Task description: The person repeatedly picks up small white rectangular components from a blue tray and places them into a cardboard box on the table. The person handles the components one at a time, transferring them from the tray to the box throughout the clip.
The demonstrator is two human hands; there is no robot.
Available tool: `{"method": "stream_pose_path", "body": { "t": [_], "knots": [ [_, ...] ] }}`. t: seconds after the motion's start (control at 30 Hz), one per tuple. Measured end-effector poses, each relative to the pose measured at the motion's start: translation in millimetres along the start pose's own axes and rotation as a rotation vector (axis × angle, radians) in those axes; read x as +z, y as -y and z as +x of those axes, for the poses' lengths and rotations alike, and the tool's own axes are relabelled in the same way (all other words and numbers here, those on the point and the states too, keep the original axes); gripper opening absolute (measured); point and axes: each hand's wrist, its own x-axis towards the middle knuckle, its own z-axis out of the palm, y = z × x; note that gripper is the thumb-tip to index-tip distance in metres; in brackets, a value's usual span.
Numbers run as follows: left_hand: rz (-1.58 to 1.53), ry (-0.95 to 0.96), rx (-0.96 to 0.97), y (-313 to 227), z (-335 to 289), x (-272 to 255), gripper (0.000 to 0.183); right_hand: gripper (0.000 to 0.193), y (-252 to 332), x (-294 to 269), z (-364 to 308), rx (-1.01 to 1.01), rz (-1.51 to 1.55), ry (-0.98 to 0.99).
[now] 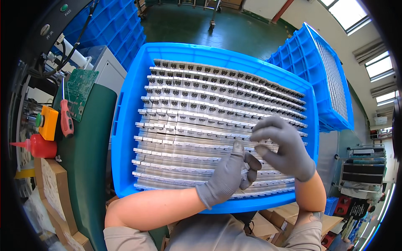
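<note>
Both my hands wear grey gloves and hover over a blue crate (125,125) packed with rows of small metal-and-white box-shaped parts (197,106). Black openings show on the parts in the far rows. My left hand (228,175) is closed above the near rows, thumb up and fingers curled. Something small and pale shows between those fingers, too covered to name. Close by on the right, my right hand (287,148) has its fingers bent and spread from the thumb, and I see nothing in it.
Left of the crate, a green-topped bench (86,167) holds a red-handled screwdriver (66,119), a green circuit board (81,90), an orange button box (49,122) and a red squeeze bottle (42,146). More blue crates (299,62) stand stacked at far right.
</note>
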Motion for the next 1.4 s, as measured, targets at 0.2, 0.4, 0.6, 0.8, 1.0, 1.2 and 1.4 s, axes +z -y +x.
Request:
{"method": "stream_pose_path", "body": {
  "t": [0.2, 0.4, 0.6, 0.8, 1.0, 1.2, 1.4],
  "knots": [
    [0.007, 0.031, 0.018, 5.1, 4.8, -4.5, 0.076, 0.025, 28.4, 6.4, -12.7, -0.084, -0.237, 0.150],
    [0.044, 0.029, -0.015, -1.0, 2.7, -2.3, 0.071, 0.016, 23.8, 7.7, -18.4, -0.099, -0.208, 0.160],
    [0.025, 0.062, -0.005, 4.1, 5.8, -3.8, 0.067, 0.013, 22.5, 3.3, -18.9, -0.081, -0.186, 0.237],
    [-0.010, 0.110, 0.028, 10.4, 9.7, -6.7, 0.064, 0.014, 15.4, 1.3, -21.6, -0.056, -0.090, 0.220],
    [-0.010, 0.101, 0.068, 5.2, 6.0, -3.7, 0.058, 0.018, 2.6, 11.3, -30.9, 0.029, 0.227, 0.012],
    [0.053, 0.032, 0.129, -3.4, -0.8, -1.4, 0.046, 0.019, -2.6, 12.9, -34.6, -0.063, 0.158, -0.067],
    [0.066, 0.023, 0.144, 4.7, 4.2, -4.3, 0.041, 0.022, 4.7, 12.1, -37.6, -0.124, -0.169, -0.095]
  ]
}}
